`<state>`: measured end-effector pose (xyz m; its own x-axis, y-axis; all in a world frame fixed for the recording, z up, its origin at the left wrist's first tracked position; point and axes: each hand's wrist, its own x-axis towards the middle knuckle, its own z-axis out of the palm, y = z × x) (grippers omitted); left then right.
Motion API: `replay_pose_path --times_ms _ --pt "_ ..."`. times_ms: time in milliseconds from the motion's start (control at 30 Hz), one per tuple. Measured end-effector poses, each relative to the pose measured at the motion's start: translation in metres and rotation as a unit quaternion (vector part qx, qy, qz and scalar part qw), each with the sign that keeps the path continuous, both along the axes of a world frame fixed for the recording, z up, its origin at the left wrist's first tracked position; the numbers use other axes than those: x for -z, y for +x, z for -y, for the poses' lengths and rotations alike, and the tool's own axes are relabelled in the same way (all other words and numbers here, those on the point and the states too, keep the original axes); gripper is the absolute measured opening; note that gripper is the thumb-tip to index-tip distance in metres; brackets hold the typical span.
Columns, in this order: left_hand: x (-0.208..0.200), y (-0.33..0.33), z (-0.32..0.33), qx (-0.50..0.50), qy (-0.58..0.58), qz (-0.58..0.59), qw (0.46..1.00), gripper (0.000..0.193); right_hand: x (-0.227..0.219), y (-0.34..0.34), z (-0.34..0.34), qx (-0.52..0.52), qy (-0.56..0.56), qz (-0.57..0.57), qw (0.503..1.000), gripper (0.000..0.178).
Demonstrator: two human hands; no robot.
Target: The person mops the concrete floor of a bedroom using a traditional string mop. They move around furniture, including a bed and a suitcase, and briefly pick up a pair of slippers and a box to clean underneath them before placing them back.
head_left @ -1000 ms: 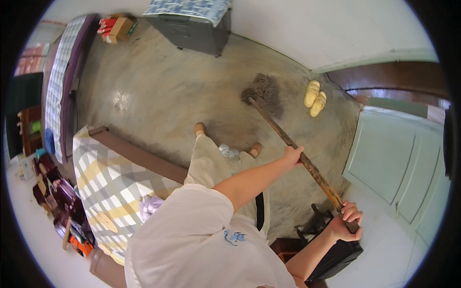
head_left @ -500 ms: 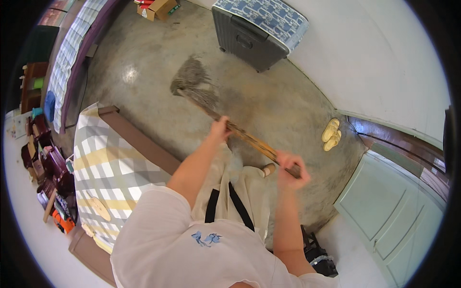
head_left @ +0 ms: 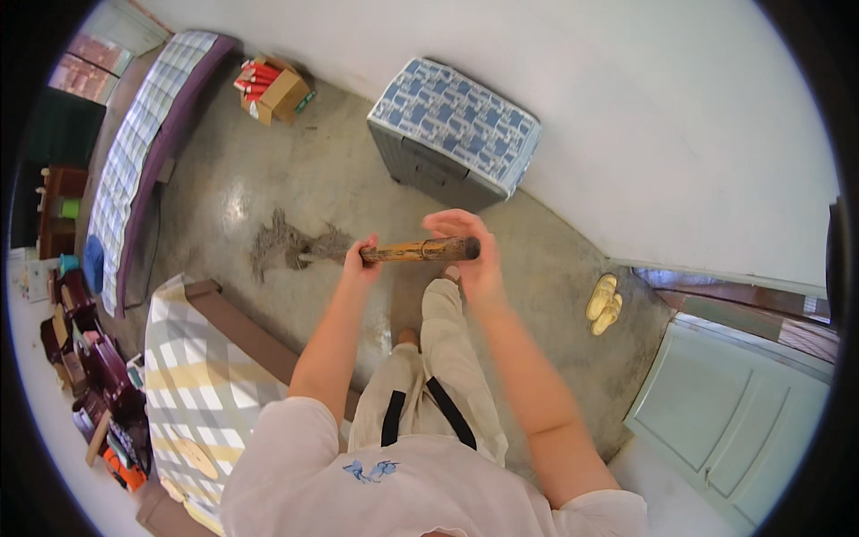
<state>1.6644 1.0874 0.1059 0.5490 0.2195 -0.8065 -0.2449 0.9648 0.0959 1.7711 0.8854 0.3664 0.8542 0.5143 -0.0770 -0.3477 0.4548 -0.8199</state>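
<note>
The left hand (head_left: pixel 360 259) is closed round the handle (head_left: pixel 407 251) of the mop, on the part nearer to its head. The right hand (head_left: pixel 480 264) is at the dark top end, with its fingers rather stretched and not fully curled; I cannot tell how firmly it holds. The two hands stand apart, probably because a long handle is easier to steer from two places: the left one seems to guide, the right one to support the end.

The mop head (head_left: pixel 277 246) lies on the floor (head_left: pixel 546 286), beyond the left hand, with its grey strands spread to both sides, perhaps by its own softness.

Nearest on the left is the brown edge (head_left: pixel 259 336) of the bed (head_left: pixel 206 358), which limits the room on that side. Ahead stands the suitcase (head_left: pixel 420 170), near the wall (head_left: pixel 644 134), with a patterned cloth (head_left: pixel 456 112) over its top, maybe against dust. Between the mop head and the suitcase there is a stretch of floor, and another one reaches right, up to the yellow slippers (head_left: pixel 604 304). Farther left, the box (head_left: pixel 286 92) and the second bed (head_left: pixel 165 116) border the floor.
</note>
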Motion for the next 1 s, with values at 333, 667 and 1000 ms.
replay_pose_path --times_ms 333,667,1000 --pt "-0.015 0.174 -0.061 -0.085 0.04 -0.12 0.988 0.018 0.159 0.207 -0.001 -0.042 -0.612 0.506 0.606 0.063" --pt "0.007 0.181 -0.066 -0.064 0.028 -0.116 0.991 0.009 0.229 0.26 -0.066 0.014 -0.532 0.615 0.582 0.051" --pt "-0.001 0.184 -0.07 -0.021 0.003 -0.13 0.991 0.005 0.224 0.262 -0.065 0.001 -0.554 0.562 0.614 0.049"
